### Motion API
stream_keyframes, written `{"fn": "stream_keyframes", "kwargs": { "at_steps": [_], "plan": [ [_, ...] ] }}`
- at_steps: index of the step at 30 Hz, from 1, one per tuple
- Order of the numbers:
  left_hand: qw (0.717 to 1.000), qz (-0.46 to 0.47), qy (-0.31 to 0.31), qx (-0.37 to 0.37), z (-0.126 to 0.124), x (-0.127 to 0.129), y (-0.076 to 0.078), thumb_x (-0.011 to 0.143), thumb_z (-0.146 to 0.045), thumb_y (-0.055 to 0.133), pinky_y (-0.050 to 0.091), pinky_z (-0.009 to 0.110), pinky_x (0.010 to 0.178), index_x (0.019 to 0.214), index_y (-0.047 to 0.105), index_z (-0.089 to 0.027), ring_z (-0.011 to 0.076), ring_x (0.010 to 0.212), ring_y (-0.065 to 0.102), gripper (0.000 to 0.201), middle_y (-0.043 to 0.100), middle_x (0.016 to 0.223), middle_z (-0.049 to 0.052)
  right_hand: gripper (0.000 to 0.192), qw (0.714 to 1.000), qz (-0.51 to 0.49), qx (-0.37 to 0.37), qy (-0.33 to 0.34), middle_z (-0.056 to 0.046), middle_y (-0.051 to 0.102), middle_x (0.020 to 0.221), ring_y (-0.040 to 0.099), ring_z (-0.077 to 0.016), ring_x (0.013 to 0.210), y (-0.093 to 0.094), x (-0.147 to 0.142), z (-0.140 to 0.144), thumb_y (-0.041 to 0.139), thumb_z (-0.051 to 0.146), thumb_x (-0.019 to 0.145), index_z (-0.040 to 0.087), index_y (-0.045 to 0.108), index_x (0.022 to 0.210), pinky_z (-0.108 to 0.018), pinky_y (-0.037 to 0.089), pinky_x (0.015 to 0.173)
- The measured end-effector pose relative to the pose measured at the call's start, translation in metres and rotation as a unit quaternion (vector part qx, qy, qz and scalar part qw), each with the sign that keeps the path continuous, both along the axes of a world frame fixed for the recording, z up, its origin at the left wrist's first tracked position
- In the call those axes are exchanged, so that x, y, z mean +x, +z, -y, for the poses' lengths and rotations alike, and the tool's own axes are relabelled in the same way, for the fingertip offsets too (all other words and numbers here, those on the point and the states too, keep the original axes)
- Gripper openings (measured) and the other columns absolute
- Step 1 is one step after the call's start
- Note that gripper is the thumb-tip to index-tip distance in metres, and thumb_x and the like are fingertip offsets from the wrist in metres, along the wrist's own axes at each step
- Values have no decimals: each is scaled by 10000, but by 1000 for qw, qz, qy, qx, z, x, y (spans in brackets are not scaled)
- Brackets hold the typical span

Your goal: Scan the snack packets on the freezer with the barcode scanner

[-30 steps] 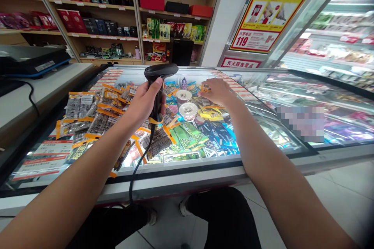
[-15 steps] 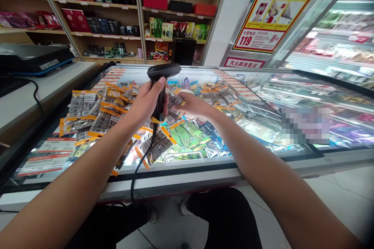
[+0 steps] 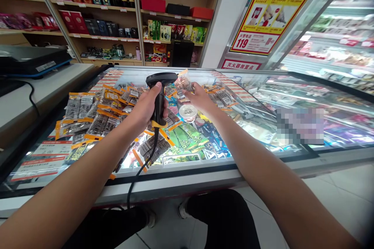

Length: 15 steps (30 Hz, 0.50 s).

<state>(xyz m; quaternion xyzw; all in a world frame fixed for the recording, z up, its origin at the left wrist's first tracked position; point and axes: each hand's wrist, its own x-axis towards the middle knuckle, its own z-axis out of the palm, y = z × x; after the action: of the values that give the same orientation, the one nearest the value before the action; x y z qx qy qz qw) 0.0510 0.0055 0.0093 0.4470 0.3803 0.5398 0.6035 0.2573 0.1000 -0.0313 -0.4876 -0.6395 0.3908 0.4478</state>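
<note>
My left hand (image 3: 148,105) is wrapped round the handle of a black barcode scanner (image 3: 160,101), whose head points to the right. A black cable runs from its yellow-trimmed base down over the freezer edge. With its fingers pinched, my right hand (image 3: 200,96) holds up a small clear snack packet (image 3: 183,81) with an orange edge, just right of the scanner head. Under both hands is the glass top of a chest freezer (image 3: 204,172). Many similar orange-edged packets (image 3: 109,105) are heaped on it to the left, and a few more (image 3: 223,97) lie to the right.
Through the glass, green ice-cream wrappers (image 3: 187,136) and a round tub (image 3: 187,113) show. A counter with a black scale (image 3: 32,60) stands at left. Shelves of bottles and boxes (image 3: 153,4) line the back. Another freezer section (image 3: 292,97) extends to the right.
My right hand has lifted the packet up and away from the pile, turning it beside the scanner head. The scanner stays in my left hand, slightly lower in view.
</note>
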Motion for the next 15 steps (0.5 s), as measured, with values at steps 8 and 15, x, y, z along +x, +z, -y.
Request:
{"fn": "stream_keyframes", "kwargs": {
  "at_steps": [8,15],
  "plan": [
    [1000,-11,-9,3,0,-2,-1,892,-653,653,406,227,394,829,525,-206,112,387,542,470,589,567,-17,193,997,63,-6,-38,-52,656,1213,749,-188,919,16,-3,14,624,338,977,242,502,1091,-341,667,790],
    [1000,16,9,-6,-2,-6,3,878,-673,662,415,223,411,882,549,-203,108,385,533,483,580,563,-27,447,872,447,-22,-200,-246,697,1217,627,-457,1214,23,46,-2,743,351,851,137,615,1222,-616,480,1033]
  ]
}}
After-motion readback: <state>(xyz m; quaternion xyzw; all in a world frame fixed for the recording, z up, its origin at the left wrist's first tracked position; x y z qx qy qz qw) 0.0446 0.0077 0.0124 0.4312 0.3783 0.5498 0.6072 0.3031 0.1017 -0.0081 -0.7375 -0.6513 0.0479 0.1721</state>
